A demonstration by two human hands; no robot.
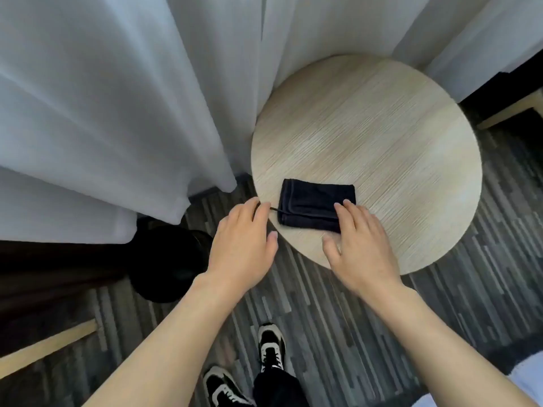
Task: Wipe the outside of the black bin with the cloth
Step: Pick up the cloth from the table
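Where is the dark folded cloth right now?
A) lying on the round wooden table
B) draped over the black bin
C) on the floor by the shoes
A: the cloth lies flat on the round table, with the right hand touching its corner.

— Folded dark cloth (316, 205) lying near the round wooden table's (396, 136) front edge?
— Yes, right hand (363, 243) spread over its corner, left hand (242, 240) open beside it. Black bin (169, 265) on the floor, under white curtains (102, 98).
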